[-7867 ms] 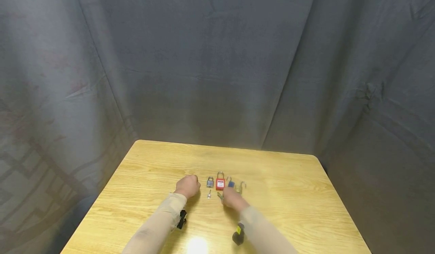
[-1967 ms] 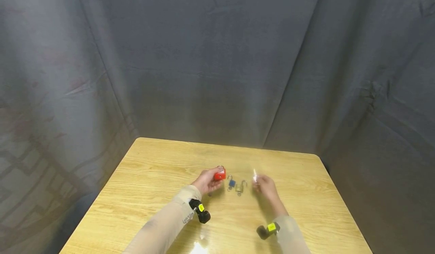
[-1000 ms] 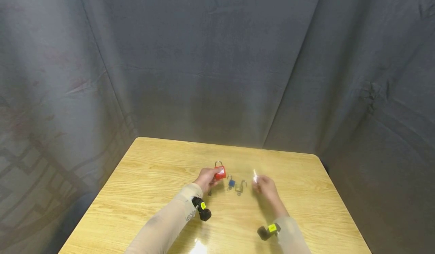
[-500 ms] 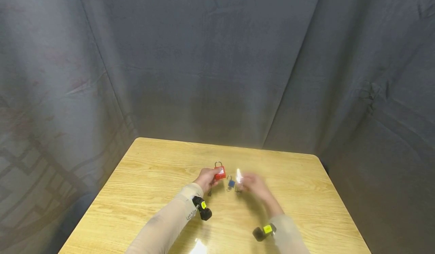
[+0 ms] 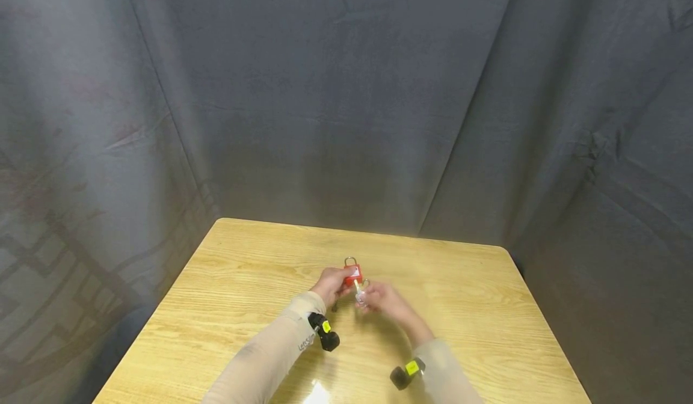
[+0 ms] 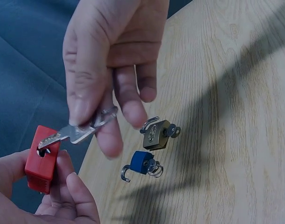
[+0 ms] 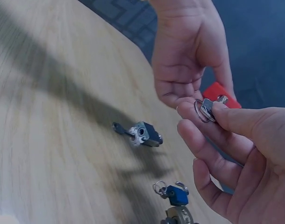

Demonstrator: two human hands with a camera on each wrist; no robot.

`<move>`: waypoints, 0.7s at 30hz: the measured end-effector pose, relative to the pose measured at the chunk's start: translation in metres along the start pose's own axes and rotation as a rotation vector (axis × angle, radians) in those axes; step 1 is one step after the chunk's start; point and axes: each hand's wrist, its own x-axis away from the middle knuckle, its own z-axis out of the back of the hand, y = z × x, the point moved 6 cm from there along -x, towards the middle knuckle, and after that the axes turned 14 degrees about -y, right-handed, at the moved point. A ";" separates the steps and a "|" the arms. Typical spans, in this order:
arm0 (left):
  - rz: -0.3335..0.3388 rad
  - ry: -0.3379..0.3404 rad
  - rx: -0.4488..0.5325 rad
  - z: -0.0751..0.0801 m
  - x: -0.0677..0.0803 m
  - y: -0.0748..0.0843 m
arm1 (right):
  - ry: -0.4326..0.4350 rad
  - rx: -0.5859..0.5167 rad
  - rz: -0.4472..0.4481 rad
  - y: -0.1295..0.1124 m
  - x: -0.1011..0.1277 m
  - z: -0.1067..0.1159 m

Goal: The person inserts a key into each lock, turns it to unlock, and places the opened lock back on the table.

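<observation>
Long beige sleeves (image 5: 260, 362) cover both arms; each wrist carries a black camera (image 5: 325, 339) tagged with a yellow sticker.

This looks like a makeshift recording booth rather than a home or shop. Creased grey cloth (image 5: 346, 103) hangs as a backdrop on every side, closing in one light wooden worktop (image 5: 476, 308). Beyond the fingers there is only drapery, and small black cameras with yellow stickers (image 5: 325, 335) are strapped at the wrists.
</observation>
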 end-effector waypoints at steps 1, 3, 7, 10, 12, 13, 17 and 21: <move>0.002 0.001 0.002 0.000 0.000 0.000 | 0.003 -0.004 -0.009 0.002 0.000 -0.001; 0.002 0.002 0.001 0.000 0.000 0.001 | 0.007 -0.005 -0.023 0.004 -0.001 -0.001; 0.001 0.001 -0.013 -0.001 0.001 0.001 | 0.009 0.005 -0.026 0.007 -0.002 -0.003; 0.000 -0.003 -0.017 -0.001 0.002 0.000 | 0.008 0.003 -0.035 0.009 -0.004 -0.004; -0.005 -0.003 -0.014 -0.002 0.003 0.001 | 0.009 -0.009 -0.047 0.010 -0.005 -0.005; -0.005 -0.004 -0.011 -0.002 0.003 0.001 | 0.007 -0.010 -0.046 0.011 -0.006 -0.006; -0.006 -0.010 -0.003 -0.002 0.003 0.001 | 0.013 -0.031 -0.049 0.013 -0.008 -0.007; -0.002 -0.015 -0.007 -0.001 0.002 0.000 | 0.021 -0.053 -0.054 0.013 -0.009 -0.007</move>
